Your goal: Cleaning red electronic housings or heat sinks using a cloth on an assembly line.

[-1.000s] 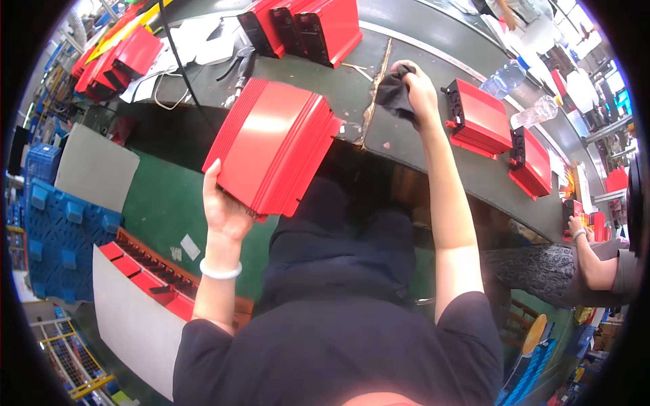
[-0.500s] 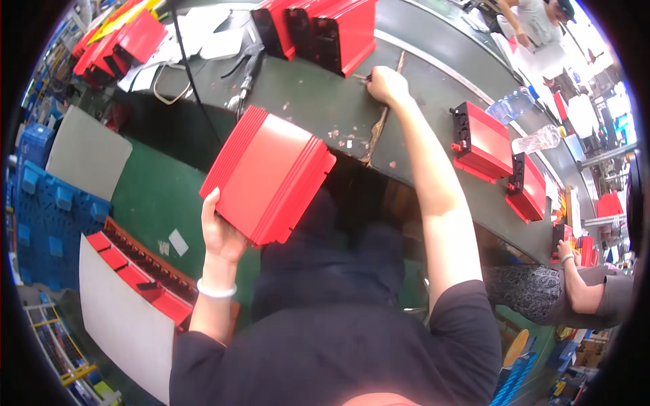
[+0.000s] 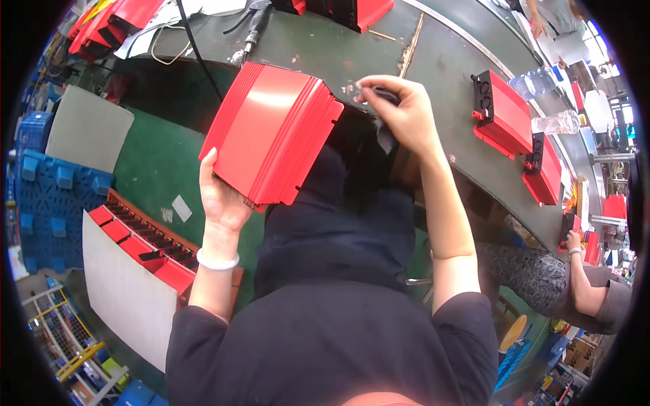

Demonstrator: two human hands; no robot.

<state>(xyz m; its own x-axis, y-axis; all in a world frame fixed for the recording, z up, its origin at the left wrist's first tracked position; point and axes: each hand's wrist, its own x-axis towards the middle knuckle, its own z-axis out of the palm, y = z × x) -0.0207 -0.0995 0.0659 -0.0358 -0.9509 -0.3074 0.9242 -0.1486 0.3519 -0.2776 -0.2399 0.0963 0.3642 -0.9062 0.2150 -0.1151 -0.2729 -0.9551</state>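
My left hand (image 3: 225, 199) grips a red metal housing (image 3: 267, 128) by its lower left corner, thumb on the side and fingers underneath. The housing is box-shaped, with ribbed edges, and is held tilted above the gap in front of the workbench. To its right is my right hand (image 3: 406, 115), fingers closed on a dark grey, cloth-like piece (image 3: 384, 137) that hangs below the palm. This hand is apart from the housing. Just beyond the housing, a dark power tool (image 3: 256, 27) with a metal tip lies on the bench.
Two red housings with black end panels (image 3: 504, 111) stand on the dark workbench (image 3: 447, 61) at right, beside clear plastic bottles (image 3: 556, 123). More red units (image 3: 372, 12) stand at the far edge. Left below is a crate of red housings (image 3: 139, 247). A co-worker (image 3: 586, 284) works at far right.
My right hand has come back from the bench toward the housing with the dark grey piece in it. My left hand has raised the housing slightly. The view has shifted a little.
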